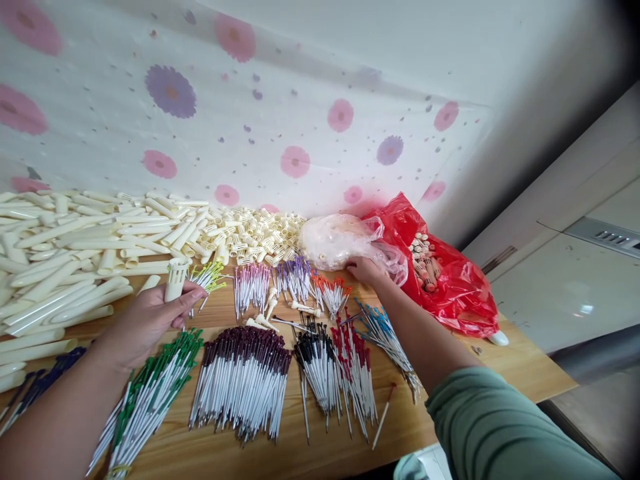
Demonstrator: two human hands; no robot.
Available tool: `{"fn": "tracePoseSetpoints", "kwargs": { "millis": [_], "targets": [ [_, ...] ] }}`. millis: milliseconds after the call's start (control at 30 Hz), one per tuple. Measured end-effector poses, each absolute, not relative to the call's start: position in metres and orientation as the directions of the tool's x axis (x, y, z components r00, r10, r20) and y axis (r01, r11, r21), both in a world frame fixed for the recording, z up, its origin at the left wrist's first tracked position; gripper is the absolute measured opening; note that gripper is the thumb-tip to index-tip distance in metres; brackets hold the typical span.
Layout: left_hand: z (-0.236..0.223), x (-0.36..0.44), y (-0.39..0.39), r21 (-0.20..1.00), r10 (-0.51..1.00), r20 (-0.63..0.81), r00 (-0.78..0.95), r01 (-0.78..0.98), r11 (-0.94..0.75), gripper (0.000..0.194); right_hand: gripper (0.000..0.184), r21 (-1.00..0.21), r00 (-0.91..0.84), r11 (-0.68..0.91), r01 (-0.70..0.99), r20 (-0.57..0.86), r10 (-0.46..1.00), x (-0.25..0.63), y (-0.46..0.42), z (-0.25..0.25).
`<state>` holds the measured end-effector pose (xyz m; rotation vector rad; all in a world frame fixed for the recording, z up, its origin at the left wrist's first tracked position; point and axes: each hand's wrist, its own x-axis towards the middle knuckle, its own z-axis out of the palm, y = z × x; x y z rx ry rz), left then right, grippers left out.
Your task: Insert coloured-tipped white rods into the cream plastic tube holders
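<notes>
Two-handed: pinched a cream slotted tube (175, 287) upright in the left hand (163, 317); set the right hand (364, 270) against the near side of the clear plastic bag (335, 240), well right of the tube, finger closure impossible to tell. Had the red plastic bag (463, 293) crowding the right.

And that's ten colours of sticks (250, 380), two cream heaps (100, 233) near eleven o'clock, one clear bag (333, 241) at twelve, one red bag (463, 290) at one!
</notes>
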<state>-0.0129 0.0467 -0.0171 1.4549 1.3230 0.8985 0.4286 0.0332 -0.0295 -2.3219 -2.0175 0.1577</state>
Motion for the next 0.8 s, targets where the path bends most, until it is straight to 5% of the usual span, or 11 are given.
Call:
{"fn": "tracePoseSetpoints", "kwargs": {
  "millis": [267, 367, 533, 633, 800],
  "targets": [
    [-0.014, -0.016, 0.047, 0.979, 0.981, -0.085, 0.174, 0.198, 0.05, 0.052, 0.031, -0.005, 0.143, -0.143, 0.99, -0.046, 0.989, 0.427, 0.056, -0.006],
    [-0.013, -0.014, 0.045, 0.979, 0.982, -0.085, 0.172, 0.196, 0.05, 0.053, 0.026, -0.003, -0.029, 0.029, 1.0, -0.063, 0.998, 0.411, 0.028, -0.002],
    [-0.02, -0.013, 0.047, 0.975, 0.972, -0.115, 0.203, 0.209, 0.071, 0.049, 0.067, 0.003, -0.451, 0.452, 0.892, -0.077, 0.889, 0.387, -0.02, -0.007],
    [-0.023, -0.015, 0.048, 0.974, 0.968, -0.124, 0.22, 0.213, 0.077, 0.048, 0.048, 0.061, -0.563, 0.567, 0.821, -0.068, 0.823, 0.385, -0.021, -0.014],
    [-0.017, -0.013, 0.045, 0.971, 0.971, -0.108, 0.213, 0.231, 0.057, 0.052, 0.031, 0.045, -0.523, 0.525, 0.85, -0.055, 0.851, 0.4, -0.001, -0.023]
  ]
}}
